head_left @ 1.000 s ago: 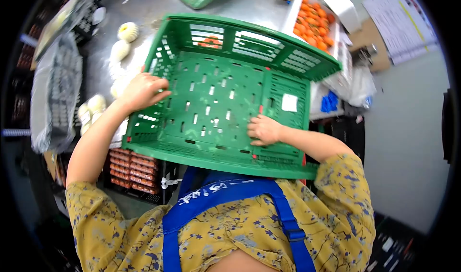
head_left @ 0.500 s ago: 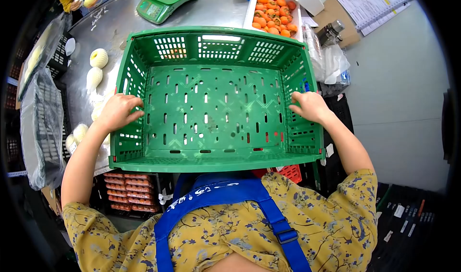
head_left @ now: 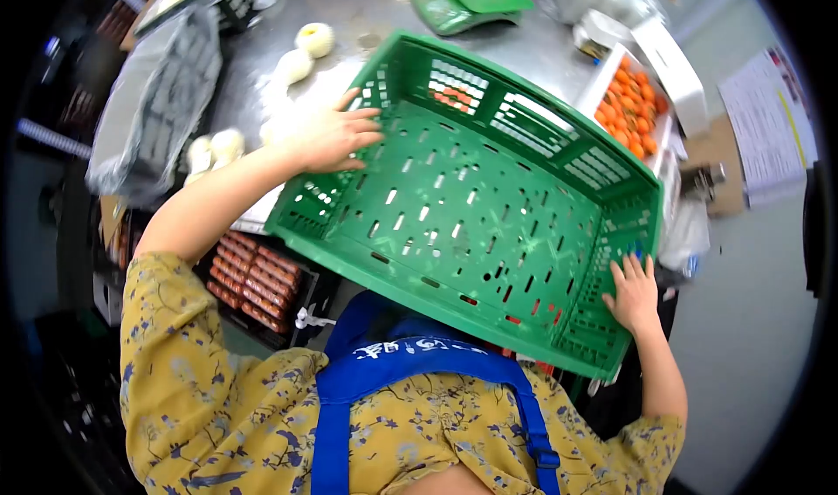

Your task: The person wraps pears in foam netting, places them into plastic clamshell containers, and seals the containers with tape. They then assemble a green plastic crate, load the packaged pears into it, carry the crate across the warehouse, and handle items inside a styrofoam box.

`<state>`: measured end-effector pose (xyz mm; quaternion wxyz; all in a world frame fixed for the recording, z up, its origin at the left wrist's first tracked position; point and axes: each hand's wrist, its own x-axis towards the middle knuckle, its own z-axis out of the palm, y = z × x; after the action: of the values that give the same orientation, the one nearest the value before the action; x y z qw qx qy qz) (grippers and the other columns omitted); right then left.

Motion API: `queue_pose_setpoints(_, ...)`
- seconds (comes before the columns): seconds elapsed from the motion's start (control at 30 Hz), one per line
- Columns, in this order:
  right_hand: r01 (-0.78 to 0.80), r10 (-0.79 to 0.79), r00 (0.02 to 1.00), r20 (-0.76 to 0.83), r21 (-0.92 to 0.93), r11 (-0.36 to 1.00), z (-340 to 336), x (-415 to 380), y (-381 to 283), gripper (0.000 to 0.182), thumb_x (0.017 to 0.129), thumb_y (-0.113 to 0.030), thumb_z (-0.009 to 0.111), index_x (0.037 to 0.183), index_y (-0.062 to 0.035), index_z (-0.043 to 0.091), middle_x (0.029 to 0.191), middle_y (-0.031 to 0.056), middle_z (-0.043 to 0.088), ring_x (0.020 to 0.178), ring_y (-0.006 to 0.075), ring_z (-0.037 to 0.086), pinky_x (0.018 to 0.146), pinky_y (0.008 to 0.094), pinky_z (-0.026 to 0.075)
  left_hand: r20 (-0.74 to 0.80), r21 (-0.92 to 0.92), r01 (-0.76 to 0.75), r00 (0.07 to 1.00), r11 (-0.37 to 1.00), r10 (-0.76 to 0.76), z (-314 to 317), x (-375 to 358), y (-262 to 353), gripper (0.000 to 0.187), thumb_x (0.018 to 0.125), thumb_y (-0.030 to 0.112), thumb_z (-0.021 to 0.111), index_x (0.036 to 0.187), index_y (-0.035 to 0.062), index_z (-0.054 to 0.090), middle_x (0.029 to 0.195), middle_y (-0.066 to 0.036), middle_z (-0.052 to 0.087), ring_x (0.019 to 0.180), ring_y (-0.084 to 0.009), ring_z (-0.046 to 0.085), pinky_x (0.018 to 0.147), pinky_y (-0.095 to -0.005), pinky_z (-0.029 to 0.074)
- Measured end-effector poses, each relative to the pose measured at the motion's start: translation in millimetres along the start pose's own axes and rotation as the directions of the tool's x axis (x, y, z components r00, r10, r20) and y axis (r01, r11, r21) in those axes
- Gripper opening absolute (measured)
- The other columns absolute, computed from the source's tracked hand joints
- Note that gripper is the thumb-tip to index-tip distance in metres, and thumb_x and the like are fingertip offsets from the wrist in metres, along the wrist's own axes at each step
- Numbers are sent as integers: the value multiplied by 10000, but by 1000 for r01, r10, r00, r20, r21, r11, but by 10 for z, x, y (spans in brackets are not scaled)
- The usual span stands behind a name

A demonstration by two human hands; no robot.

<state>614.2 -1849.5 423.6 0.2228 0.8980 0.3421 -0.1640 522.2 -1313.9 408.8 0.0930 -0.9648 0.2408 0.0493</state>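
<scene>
A green plastic crate (head_left: 463, 207) with a slotted floor and vented walls lies in front of my body, slanted in view with its right end lower. My left hand (head_left: 336, 137) reaches over the crate's left rim, fingers spread apart and slightly blurred. At the opposite end, my right hand (head_left: 635, 296) rests against the right wall, its fingers stretched out and pointing up toward a small blue spot. Neither hand is wrapped around anything.
On the metal table (head_left: 367, 6) stand a green scale (head_left: 467, 2), pale fruits in foam nets (head_left: 314, 39) and a white box of orange persimmons (head_left: 630, 106). Plastic-covered crates (head_left: 161, 102) line the left. Packed trays (head_left: 253, 277) sit below; papers (head_left: 768, 124) lie at right.
My view has turned, so the crate now appears slanted and farther right. The fingers of both hands have gone from curled over the side walls to spread out.
</scene>
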Motion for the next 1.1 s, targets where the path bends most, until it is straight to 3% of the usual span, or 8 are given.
queue_pose_setpoints(0.13, 182, -71, 937, -343, 305, 935, -295, 192, 40, 475, 697, -135, 685, 1130, -34, 518, 1196, 150, 507, 1213, 354, 386, 1015, 496, 281, -394, -312, 222, 854, 924, -339, -296, -432, -62, 424, 801, 312, 624, 1170, 126, 529, 1157, -67, 558, 1198, -240, 441, 1035, -560, 218)
queue_pose_setpoints(0.27, 381, -209, 811, -546, 222, 897, -1023, 477, -494, 450, 692, -67, 666, 1113, -22, 511, 1160, 148, 514, 1185, 358, 406, 978, 443, 340, -620, -493, 462, 408, 737, -670, -152, -1327, -296, 257, 772, 156, 647, 1003, 49, 617, 1003, -112, 619, 971, -265, 570, 842, -335, 437)
queue_pose_setpoints(0.43, 671, -408, 657, -634, 243, 701, -1918, 1104, -1556, 464, 691, -70, 668, 1123, -16, 508, 1117, 141, 541, 1098, 322, 487, 926, 389, 400, -100, -904, 406, 106, 135, -989, 931, -2187, -247, 250, 808, 170, 628, 1009, 22, 610, 852, -66, 639, 796, -123, 595, 731, -262, 467)
queue_pose_setpoints(0.53, 776, -440, 570, -694, 278, 566, -2428, 1636, -2349, 450, 723, -126, 663, 1128, -7, 507, 1089, 151, 563, 1027, 310, 541, 893, 371, 426, 232, -942, 264, 70, -206, -970, 1575, -2155, -73, 400, 778, 132, 637, 1140, -4, 533, 1024, -126, 603, 920, -193, 577, 815, -309, 463)
queue_pose_setpoints(0.67, 637, -496, 750, -438, 681, 362, -2751, 2720, -3512, 603, 786, -386, 625, 1194, 21, 450, 1047, 228, 580, 1012, 325, 568, 870, 365, 451, 68, -863, 505, 129, 6, -989, 1845, -1878, -232, 812, 686, 386, 732, 1274, -55, 386, 1231, -248, 477, 1153, -309, 469, 949, -375, 383)
queue_pose_setpoints(0.83, 194, -339, 932, 124, 620, 760, -2531, 3837, -4292, 993, 727, -675, 518, 1360, 23, 202, 1214, 354, 412, 1115, 424, 479, 917, 475, 411, 569, -820, 248, 255, -517, -781, 2161, -1743, -644, 909, 639, 488, 733, 1227, -117, 395, 1140, -284, 520, 1019, -317, 562, 844, -358, 460)
queue_pose_setpoints(0.93, -220, -254, 780, 572, 631, 744, -2431, 3983, -4324, 1076, 724, -734, 453, 1389, 5, 40, 1309, 404, 231, 1170, 547, 345, 952, 565, 337, 627, -768, 128, 344, -627, -698, 2105, -1760, -710, 825, 651, 438, 751, 1179, -112, 437, 1076, -243, 567, 942, -261, 598, 773, -319, 494)
queue_pose_setpoints(1.1, -393, -345, 698, 627, 739, 548, -2187, 4087, -4409, 1054, 728, -700, 485, 1385, -2, 49, 1295, 373, 260, 1160, 542, 340, 944, 584, 327, 576, -707, -74, 518, -704, -633, 1938, -1804, -755, 884, 683, 344, 760, 1283, -82, 268, 1156, -253, 500, 1011, -270, 561, 805, -324, 488)
